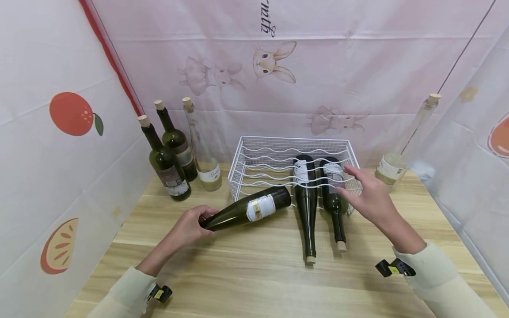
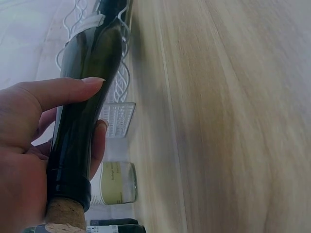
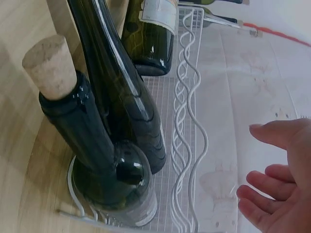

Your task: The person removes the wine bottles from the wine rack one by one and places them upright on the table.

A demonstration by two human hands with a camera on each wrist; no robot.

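My left hand (image 1: 195, 224) grips a dark green wine bottle (image 1: 242, 212) by its neck, thumb on one side and fingers on the other. The bottle lies aslant, its base toward the white wire rack (image 1: 262, 173); its cork (image 2: 65, 213) shows in the left wrist view. Two corked bottles lie in the rack with their necks toward me: a long one (image 1: 307, 212) and, to its right, another one (image 1: 336, 205). Above the rack's right end hovers my right hand (image 1: 371, 194), thumb and fingers spread around nothing, apart from the bottles in the right wrist view.
Left of the rack stand two dark corked bottles (image 1: 169, 170) (image 1: 179, 148) and a clear one (image 1: 207, 163). Another clear bottle (image 1: 401, 152) stands right of the rack. A printed cloth (image 1: 222, 26) hangs behind the wooden table (image 1: 254, 274).
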